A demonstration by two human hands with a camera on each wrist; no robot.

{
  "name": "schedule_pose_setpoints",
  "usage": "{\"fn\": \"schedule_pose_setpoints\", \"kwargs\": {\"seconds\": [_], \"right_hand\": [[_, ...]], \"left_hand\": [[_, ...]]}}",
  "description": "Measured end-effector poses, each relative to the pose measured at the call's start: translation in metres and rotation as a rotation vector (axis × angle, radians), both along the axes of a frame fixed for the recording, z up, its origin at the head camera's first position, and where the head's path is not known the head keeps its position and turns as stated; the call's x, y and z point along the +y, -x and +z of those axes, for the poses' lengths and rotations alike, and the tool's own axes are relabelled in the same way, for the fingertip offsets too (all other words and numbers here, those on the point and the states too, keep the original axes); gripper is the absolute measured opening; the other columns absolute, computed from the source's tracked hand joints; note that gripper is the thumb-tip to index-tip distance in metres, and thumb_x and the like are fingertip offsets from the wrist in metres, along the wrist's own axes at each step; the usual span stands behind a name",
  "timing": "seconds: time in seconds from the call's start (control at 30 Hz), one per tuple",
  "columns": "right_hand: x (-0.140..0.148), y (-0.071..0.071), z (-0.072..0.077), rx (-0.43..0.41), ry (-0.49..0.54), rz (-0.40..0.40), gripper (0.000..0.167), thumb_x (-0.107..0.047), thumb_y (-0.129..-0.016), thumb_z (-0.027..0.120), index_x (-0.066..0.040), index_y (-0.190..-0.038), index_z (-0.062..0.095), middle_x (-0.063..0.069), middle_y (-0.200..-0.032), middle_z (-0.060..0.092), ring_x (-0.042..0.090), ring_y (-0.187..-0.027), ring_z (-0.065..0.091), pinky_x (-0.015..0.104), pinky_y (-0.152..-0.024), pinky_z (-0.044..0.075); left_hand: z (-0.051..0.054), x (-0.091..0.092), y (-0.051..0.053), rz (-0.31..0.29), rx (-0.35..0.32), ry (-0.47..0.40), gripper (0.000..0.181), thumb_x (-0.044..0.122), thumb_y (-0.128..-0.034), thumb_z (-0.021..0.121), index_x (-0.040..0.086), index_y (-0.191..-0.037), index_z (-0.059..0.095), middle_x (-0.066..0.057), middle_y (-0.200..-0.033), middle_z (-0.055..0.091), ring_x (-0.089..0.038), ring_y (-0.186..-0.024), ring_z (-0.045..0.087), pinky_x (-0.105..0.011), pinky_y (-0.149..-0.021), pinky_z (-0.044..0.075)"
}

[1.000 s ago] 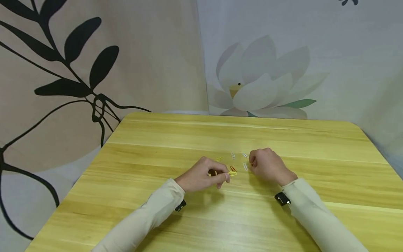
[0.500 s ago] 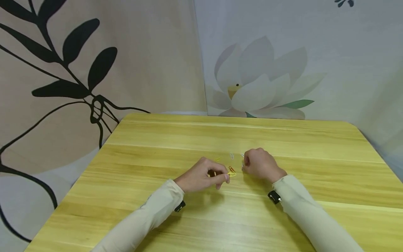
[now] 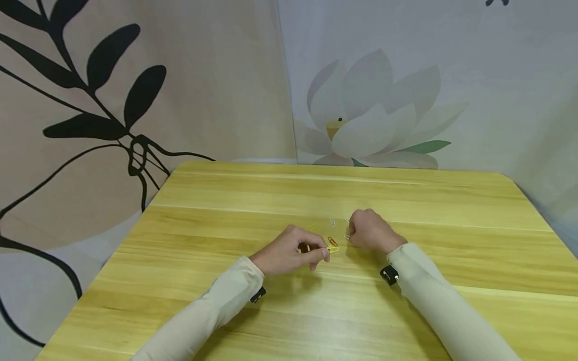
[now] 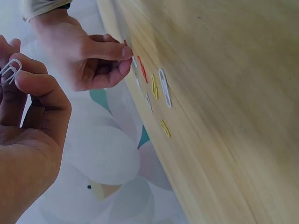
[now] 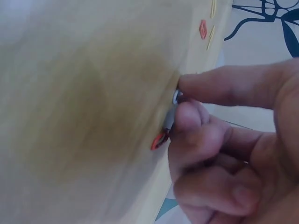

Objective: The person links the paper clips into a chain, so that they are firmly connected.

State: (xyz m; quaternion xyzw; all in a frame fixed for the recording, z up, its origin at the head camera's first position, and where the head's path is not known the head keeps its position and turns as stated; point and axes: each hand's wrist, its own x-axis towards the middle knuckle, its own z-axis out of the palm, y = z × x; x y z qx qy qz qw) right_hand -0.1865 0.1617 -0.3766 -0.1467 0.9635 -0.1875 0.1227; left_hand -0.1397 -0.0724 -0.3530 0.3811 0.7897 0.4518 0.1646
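My left hand [image 3: 293, 250] hovers over the table and pinches a white paper clip [image 4: 10, 71] between thumb and forefinger. Low at the tabletop, my right hand [image 3: 372, 230] has curled fingers, and its thumb and forefinger grip a white paper clip [image 5: 176, 97]. A red paper clip [image 5: 160, 140] lies just by those fingertips; in the head view the right hand hides it. Beyond the left fingertips lie a yellow paper clip [image 3: 333, 248] and another red paper clip [image 3: 332, 241]. A larger-looking white paper clip [image 4: 165, 88] shows only in the left wrist view.
Farther back lie a yellow paper clip [image 3: 312, 227] and a white paper clip [image 3: 332, 222]. One more white paper clip [image 3: 346, 219] is partly covered by the right hand. The wooden table [image 3: 253, 190] meets a patterned wall covering [image 3: 235, 75] behind it.
My right hand has shifted left and come down over a white paper clip. The left hand keeps its place and its grip. The head view has turned slightly.
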Motion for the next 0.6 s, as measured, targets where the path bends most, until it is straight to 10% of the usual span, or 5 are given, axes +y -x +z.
{"fn": "schedule_pose_setpoints", "kwargs": {"seconds": [0.6], "right_hand": [[0.0008, 0.0045, 0.0013, -0.033, 0.010, 0.078, 0.042, 0.005, -0.080, 0.059, -0.019, -0.053, 0.038, -0.007, -0.052, 0.027, 0.008, -0.050, 0.026, 0.021, -0.048, 0.023]], "left_hand": [[0.0033, 0.0000, -0.0001, 0.012, 0.003, 0.018, 0.018, 0.011, -0.0995, 0.059, 0.005, -0.092, 0.074, 0.000, -0.064, 0.063, -0.033, -0.069, 0.063, -0.018, -0.063, 0.050]]}}
